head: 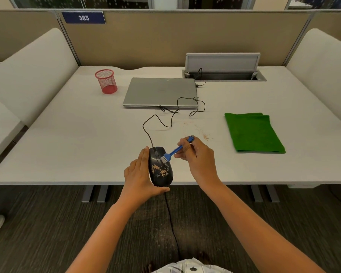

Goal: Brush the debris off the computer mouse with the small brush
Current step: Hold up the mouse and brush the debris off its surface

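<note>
Surface (87,146), near edge: our left grip (141,174) cradles mouse (160,167), debris (160,171) on top; right grip (195,154) pinches small brush (174,151), bristles on mouse.

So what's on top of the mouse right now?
Tan debris speckles the rear of the black mouse; the blue brush's white bristles touch its middle. The left hand covers its left side.

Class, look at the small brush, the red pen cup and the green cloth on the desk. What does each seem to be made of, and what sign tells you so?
Small brush: blue handle looks like moulded plastic, smooth and evenly coloured; pale bristles, probably synthetic.
Red pen cup: likely painted wire mesh, since you can see through its grid.
Green cloth: soft textile, perhaps microfibre; matte, fuzzy surface, folded edges.
</note>
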`<state>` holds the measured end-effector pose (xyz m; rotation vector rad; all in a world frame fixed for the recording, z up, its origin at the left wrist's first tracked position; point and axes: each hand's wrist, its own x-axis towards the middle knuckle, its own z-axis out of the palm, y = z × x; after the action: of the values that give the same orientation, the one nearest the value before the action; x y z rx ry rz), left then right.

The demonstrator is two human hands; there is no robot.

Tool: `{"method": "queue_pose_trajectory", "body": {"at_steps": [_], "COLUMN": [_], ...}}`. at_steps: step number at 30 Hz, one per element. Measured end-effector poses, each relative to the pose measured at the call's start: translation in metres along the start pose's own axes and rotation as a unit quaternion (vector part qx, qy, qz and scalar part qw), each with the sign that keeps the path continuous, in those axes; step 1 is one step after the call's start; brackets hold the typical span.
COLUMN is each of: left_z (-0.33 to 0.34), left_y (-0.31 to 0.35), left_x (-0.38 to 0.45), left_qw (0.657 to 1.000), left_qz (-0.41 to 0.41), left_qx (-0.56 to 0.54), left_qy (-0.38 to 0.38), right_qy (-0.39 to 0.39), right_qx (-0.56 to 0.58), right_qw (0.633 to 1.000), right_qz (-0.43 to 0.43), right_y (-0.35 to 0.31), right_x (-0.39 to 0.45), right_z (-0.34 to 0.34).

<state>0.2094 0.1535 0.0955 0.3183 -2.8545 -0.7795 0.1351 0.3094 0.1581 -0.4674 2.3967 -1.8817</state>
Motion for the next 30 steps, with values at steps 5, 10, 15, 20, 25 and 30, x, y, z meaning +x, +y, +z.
{"method": "queue_pose_trajectory", "body": {"at_steps": [5, 10, 15, 20, 25, 30], "left_z": [0.000, 0.001, 0.000, 0.000, 0.001, 0.001], "left_y": [-0.001, 0.000, 0.001, 0.002, 0.003, 0.004], "left_x": [0.001, -0.001, 0.000, -0.002, 0.000, 0.000], "left_qw": [1.000, 1.000, 1.000, 1.000, 0.999, 0.998], "left_qz": [-0.012, -0.010, -0.008, 0.004, 0.013, 0.014], "left_qx": [0.003, 0.003, -0.007, -0.027, -0.043, -0.055], "left_qy": [0.001, -0.003, 0.000, -0.003, 0.002, -0.002], "right_qy": [-0.012, 0.012, 0.002, 0.010, 0.002, 0.028], "right_qx": [-0.008, 0.034, 0.037, 0.117, 0.123, 0.138], "right_qw": [1.000, 0.999, 0.999, 0.989, 0.987, 0.984], "right_qz": [-0.001, 0.009, 0.025, 0.086, 0.108, 0.108], "right_y": [0.005, 0.003, 0.010, 0.013, 0.018, 0.020], "right_x": [-0.009, -0.004, -0.003, 0.004, 0.003, 0.004], "right_z": [0.003, 0.000, -0.002, -0.010, -0.011, -0.022]}}
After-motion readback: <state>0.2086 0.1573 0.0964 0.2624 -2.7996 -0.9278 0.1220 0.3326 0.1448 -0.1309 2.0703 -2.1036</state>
